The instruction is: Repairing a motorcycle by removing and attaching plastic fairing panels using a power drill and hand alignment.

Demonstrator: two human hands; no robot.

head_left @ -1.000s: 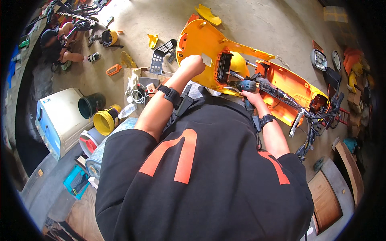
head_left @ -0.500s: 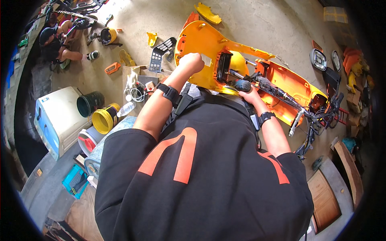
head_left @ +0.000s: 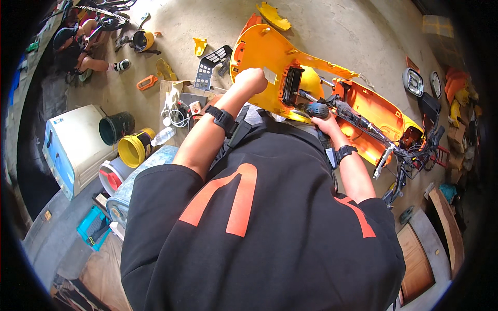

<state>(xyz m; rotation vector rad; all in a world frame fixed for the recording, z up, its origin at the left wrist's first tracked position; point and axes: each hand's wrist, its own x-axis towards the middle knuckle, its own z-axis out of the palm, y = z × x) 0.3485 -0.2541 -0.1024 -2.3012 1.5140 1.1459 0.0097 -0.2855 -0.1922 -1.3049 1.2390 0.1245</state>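
My left hand is closed at the left side of the large yellow scooter body panel, and what its fingers hold is hidden. My right hand grips a dark teal power drill just below the panel's dark central fitting. To the right, an orange-lined body shell lies with a metal fork, tube and black cables across it.
Buckets, a white cool box and a turquoise case crowd the left, beside a board with cords. Another person sits upper left at bike parts. Loose yellow panels and mirrors lie on the floor.
The yellow panel sits slightly higher and further right in view than a second ago. Both my hands keep nearly the same position and grip.
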